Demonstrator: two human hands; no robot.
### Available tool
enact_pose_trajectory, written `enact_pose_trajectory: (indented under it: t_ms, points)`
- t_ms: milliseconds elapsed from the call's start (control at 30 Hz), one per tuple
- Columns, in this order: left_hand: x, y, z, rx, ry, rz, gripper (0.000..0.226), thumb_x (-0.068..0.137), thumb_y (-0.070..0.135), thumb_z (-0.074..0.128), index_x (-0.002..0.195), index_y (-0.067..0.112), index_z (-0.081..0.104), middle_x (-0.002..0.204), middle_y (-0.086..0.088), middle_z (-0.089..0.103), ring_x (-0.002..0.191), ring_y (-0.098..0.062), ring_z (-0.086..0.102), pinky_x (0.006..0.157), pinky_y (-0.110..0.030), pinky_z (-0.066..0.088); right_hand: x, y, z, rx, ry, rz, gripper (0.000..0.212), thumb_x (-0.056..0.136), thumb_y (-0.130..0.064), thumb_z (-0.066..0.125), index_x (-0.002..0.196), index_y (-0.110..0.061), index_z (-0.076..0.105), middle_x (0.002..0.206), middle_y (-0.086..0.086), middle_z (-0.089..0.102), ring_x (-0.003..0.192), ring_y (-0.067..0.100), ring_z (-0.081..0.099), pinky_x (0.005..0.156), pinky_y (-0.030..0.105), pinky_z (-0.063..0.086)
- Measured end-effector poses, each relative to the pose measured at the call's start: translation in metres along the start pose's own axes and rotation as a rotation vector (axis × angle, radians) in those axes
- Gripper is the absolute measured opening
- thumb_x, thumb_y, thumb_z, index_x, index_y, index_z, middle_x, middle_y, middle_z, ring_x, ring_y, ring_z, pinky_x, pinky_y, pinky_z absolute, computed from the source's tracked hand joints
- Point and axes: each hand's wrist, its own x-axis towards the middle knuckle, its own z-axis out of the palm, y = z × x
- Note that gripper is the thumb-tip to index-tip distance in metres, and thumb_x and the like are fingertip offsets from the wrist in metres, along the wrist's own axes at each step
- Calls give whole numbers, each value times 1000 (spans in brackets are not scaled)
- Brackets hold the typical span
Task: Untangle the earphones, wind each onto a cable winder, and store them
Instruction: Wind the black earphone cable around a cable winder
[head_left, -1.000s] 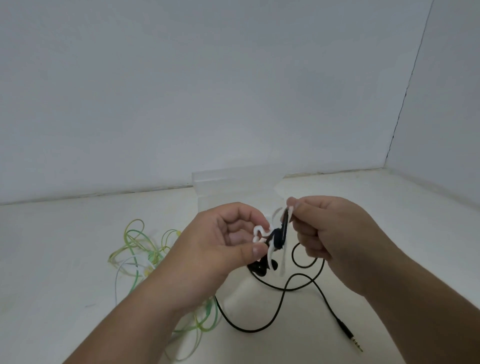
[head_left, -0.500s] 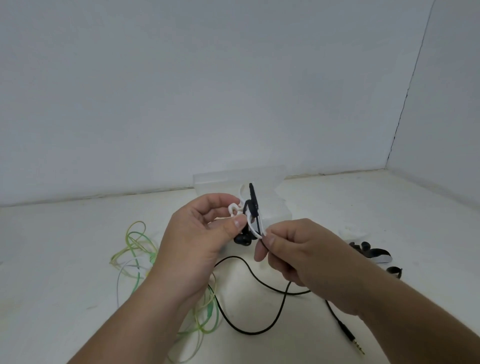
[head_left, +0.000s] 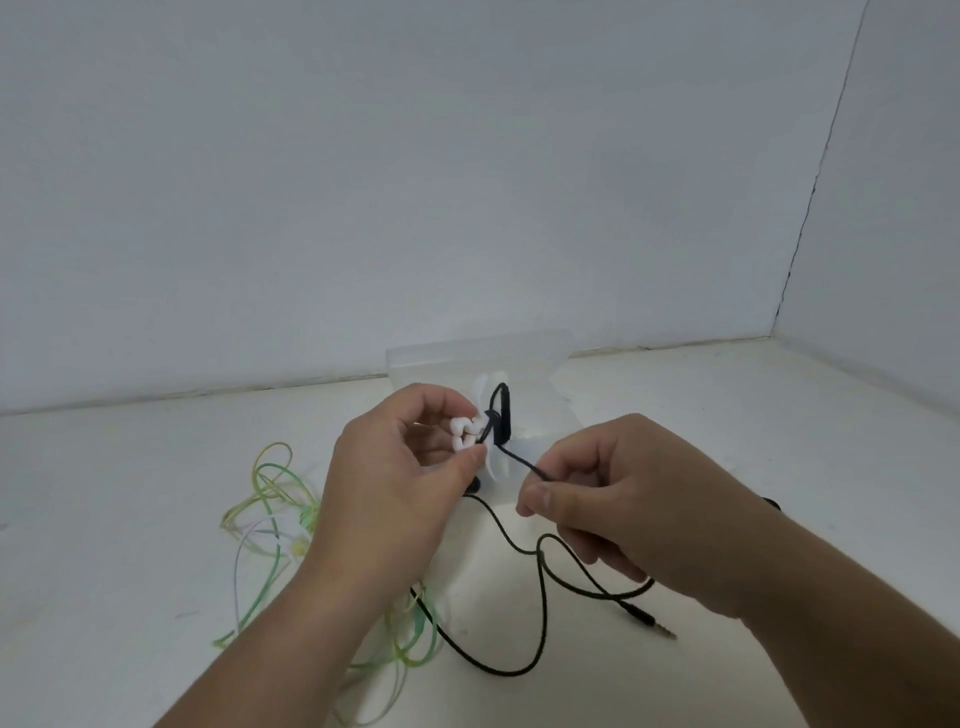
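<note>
The black earphone cable (head_left: 541, 597) lies slack on the bench (head_left: 130, 519), its jack plug (head_left: 649, 621) nearest. A green-yellow earphone tangle (head_left: 270, 499) lies left. Above them, the right hand (head_left: 623, 504) pinches the taut cable in its fingers. The left hand (head_left: 395, 483) grips the partly wound white cable winder (head_left: 470, 434) in its fingers. A clear plastic box (head_left: 467, 358) stands behind.

A white cable winder (head_left: 470, 434) carries black earphone cable (head_left: 540, 587); green-yellow earphones (head_left: 270, 499) lie on the off-white worktop (head_left: 130, 519).

Green tangle (head_left: 270, 499) crowds the left, clear box (head_left: 467, 358) behind, black cable (head_left: 540, 597) in front.
</note>
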Motion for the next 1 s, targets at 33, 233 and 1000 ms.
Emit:
enact_pose_trajectory:
  t_ms: [33,233,1000]
  points:
    - [0,-1,0,65,1,36,31,76,1,79,83,30,70,69,19,66,69,-3,65,66,-14,51,-1,-1,0,-12,-14,-18,17,93,-22,65,81,-13,73,48,-1,55,38,12,35,41,19,31]
    - [-5,-2,4,344,-68,224,31,78,11,79,85,39,67,93,26,66,91,4,64,80,-14,50,3,1,-1,-218,147,-172,24,90,-25,69,68,-15,69,47,-8,34,45,8,27,46,19,25]
    - [1,3,2,-678,-212,-118,26,67,1,77,89,14,73,87,-20,72,75,-25,69,67,-32,57,14,13,12,-150,88,-23,38,100,-22,54,64,-19,65,56,4,41,48,11,37,47,21,32]
